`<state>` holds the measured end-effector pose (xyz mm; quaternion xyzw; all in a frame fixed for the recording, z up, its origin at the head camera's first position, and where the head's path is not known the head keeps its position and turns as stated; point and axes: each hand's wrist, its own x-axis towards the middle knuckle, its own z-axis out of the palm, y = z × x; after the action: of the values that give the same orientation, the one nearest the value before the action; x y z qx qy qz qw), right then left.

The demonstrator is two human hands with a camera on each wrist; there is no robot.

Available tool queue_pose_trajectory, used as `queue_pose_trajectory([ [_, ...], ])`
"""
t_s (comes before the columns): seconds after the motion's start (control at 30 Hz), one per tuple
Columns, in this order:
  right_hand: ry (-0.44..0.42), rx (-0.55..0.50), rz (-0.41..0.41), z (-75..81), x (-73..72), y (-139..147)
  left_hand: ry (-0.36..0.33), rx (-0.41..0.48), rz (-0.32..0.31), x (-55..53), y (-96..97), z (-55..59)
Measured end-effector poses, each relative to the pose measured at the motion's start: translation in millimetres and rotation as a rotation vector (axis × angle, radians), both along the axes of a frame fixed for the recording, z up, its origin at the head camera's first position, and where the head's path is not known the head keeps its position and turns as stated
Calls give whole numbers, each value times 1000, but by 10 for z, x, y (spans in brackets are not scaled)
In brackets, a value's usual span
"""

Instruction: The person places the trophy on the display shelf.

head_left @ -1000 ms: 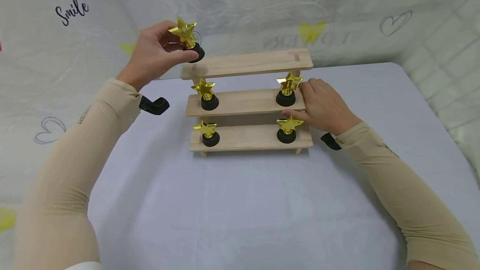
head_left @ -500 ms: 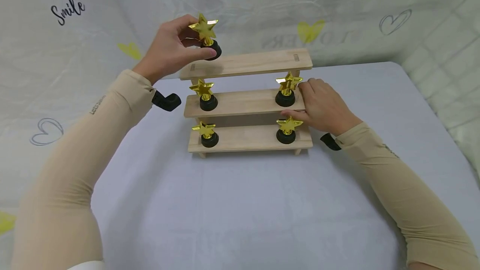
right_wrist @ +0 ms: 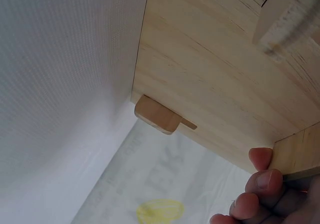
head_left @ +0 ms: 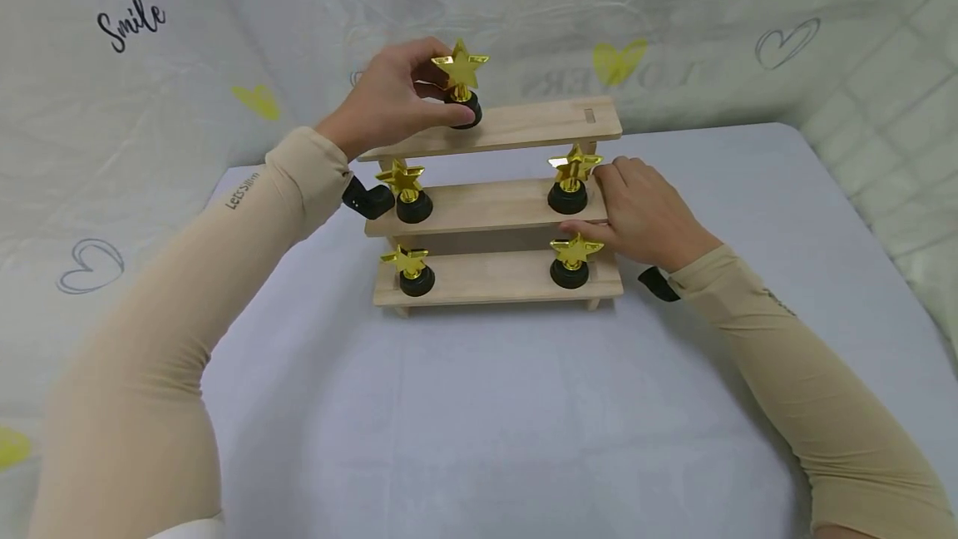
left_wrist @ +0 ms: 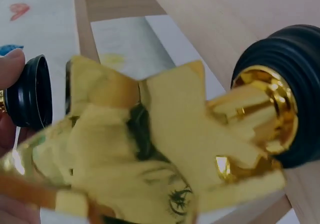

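A wooden three-tier shelf (head_left: 486,206) stands on the table. My left hand (head_left: 400,98) pinches a gold star trophy (head_left: 461,69) by its black base, close over the top board, left of its middle. In the left wrist view that trophy's black base (left_wrist: 32,94) shows hollow from below beside my thumb. Across the foreground there, large and near, is the star trophy (left_wrist: 170,134) from the middle board's left end. My right hand (head_left: 647,210) grips the right end of the middle board; in the right wrist view its fingertips (right_wrist: 262,181) curl at the wood.
Star trophies stand at both ends of the lower boards: middle left (head_left: 414,206), middle right (head_left: 568,198), bottom left (head_left: 416,281) and bottom right (head_left: 570,273). A white cloth covers the table (head_left: 494,406). Behind hangs a printed sheet (head_left: 711,15).
My left hand has carried the trophy rightward from the top board's left end and lowered it closer to the wood. My right hand stays at the middle board.
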<state>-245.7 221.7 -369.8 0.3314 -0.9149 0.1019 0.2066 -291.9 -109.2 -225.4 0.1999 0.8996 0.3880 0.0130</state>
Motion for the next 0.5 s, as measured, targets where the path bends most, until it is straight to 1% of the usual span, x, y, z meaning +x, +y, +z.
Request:
queue_pose_trajectory([
  [0.13,-7,1,-2,10,-1,2,-6,-14,-20,-34,61,-25],
  [0.27,-20,0,-4,16,-5,1,-24,-37,-26,-54,90,-60],
  [0.5,-10,5,-1,14,-11,18,-38,-64,-41,-83,122,-100],
])
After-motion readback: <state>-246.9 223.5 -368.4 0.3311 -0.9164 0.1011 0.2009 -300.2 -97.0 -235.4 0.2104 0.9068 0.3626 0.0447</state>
